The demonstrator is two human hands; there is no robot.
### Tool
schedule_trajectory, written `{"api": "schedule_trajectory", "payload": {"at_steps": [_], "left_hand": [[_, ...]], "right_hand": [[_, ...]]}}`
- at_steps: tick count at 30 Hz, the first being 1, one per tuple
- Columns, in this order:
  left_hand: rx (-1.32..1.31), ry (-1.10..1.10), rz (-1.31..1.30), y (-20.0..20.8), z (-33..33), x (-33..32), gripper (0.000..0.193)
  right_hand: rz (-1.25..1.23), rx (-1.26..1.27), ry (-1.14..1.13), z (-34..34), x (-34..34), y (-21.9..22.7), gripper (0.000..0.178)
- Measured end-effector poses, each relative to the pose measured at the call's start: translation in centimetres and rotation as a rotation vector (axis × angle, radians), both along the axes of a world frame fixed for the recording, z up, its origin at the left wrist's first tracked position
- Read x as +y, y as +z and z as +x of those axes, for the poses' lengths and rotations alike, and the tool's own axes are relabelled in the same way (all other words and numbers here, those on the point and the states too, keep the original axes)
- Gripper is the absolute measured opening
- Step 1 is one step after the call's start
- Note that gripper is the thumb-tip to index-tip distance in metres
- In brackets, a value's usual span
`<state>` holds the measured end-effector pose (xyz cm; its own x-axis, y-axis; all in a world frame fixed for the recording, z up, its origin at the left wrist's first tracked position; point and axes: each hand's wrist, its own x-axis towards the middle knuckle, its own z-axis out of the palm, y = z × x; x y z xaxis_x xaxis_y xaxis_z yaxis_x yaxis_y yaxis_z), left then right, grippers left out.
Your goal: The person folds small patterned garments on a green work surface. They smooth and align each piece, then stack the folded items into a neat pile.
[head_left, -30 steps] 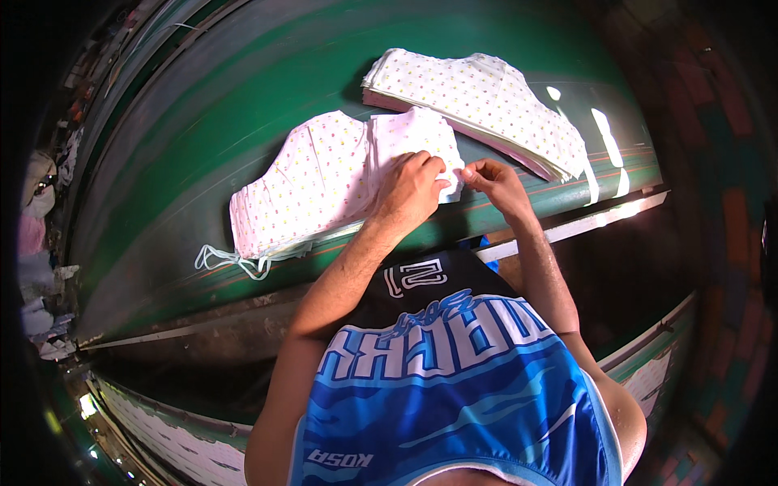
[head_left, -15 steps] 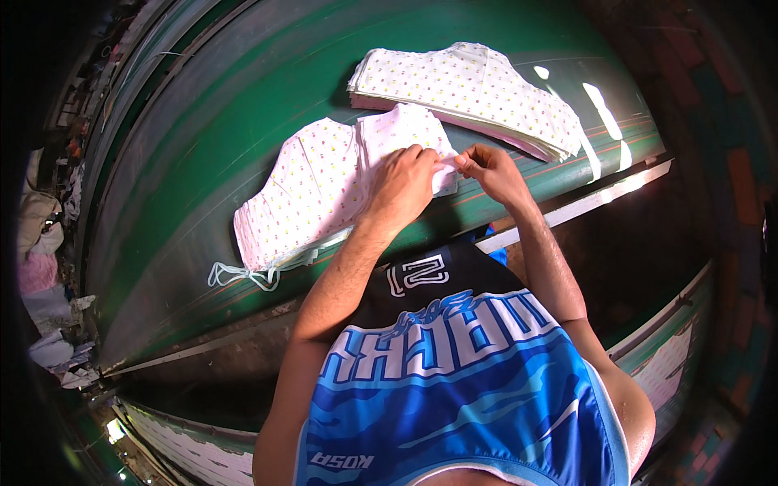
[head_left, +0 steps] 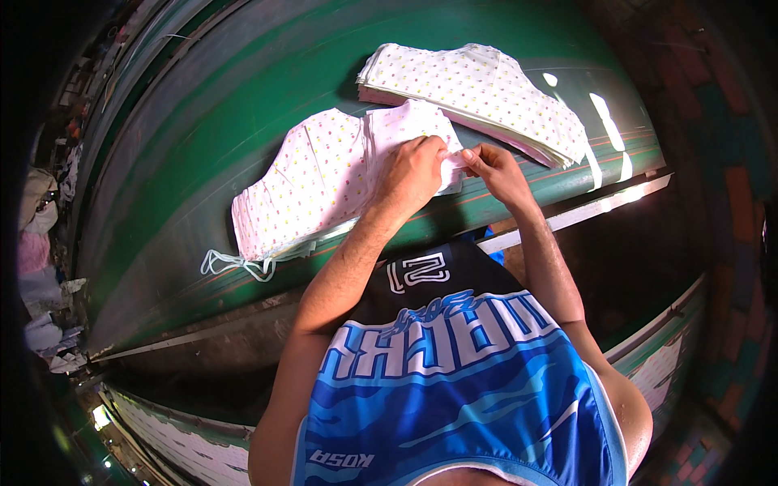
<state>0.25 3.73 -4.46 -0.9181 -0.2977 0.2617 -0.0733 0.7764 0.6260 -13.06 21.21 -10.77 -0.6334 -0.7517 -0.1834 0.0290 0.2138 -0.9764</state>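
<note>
A stack of white cut fabric pieces (head_left: 312, 174) printed with small coloured dots lies in front of me, with curved top edges. My left hand (head_left: 412, 168) rests on its right part, fingers curled in on the cloth near the right edge. Just right of it, my right hand (head_left: 496, 172) pinches the edge of the top piece between thumb and fingers, raising it slightly. What lies under my left fingertips is hidden. Behind and to the right sits a second stack of the same dotted fabric (head_left: 474, 89), which neither hand touches.
Both stacks lie on a worn green table (head_left: 211, 138) with a pale metal strip (head_left: 583, 212) along its near edge. Thin pale cords (head_left: 235, 263) trail from the near stack's lower left corner. Cloth scraps (head_left: 44, 267) are heaped at the far left.
My right hand still pinches the fabric edge, and more of the raised cloth shows between both hands. My left hand has shifted slightly right. The view has moved a little.
</note>
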Motion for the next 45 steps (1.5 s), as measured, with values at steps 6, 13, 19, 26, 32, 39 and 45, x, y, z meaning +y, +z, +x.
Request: {"api": "schedule_trajectory", "payload": {"at_steps": [6, 13, 19, 26, 32, 39, 45], "left_hand": [[0.080, 0.098, 0.131, 0.8, -0.1, -1.3, 0.010], [0.095, -0.064, 0.099, 3.3, 0.2, -3.8, 0.019], [0.089, -0.141, 0.016, 4.3, 0.6, -4.1, 0.029], [0.044, -0.158, 0.004, 5.1, 1.6, -4.9, 0.037], [-0.025, -0.012, 0.075, 5.2, 1.7, -7.0, 0.043], [-0.095, 0.062, 0.192, 3.7, 2.1, -9.6, 0.046], [-0.225, 0.101, 0.253, 1.2, 2.2, -11.0, 0.045]], "right_hand": [[0.317, 0.169, 0.035, -0.2, 0.2, 1.1, 0.045], [0.035, 0.572, -0.038, -0.8, -2.1, 3.4, 0.032], [-0.120, 0.824, 0.207, -3.8, -5.8, 4.6, 0.039], [-0.037, 0.856, 0.326, -7.6, -7.1, 4.2, 0.026], [-0.028, 0.784, 0.336, -8.3, -9.3, 5.1, 0.028], [0.012, 0.745, 0.362, -8.4, -11.5, 4.7, 0.038], [0.135, 0.749, 0.331, -8.1, -12.1, 3.9, 0.030]]}}
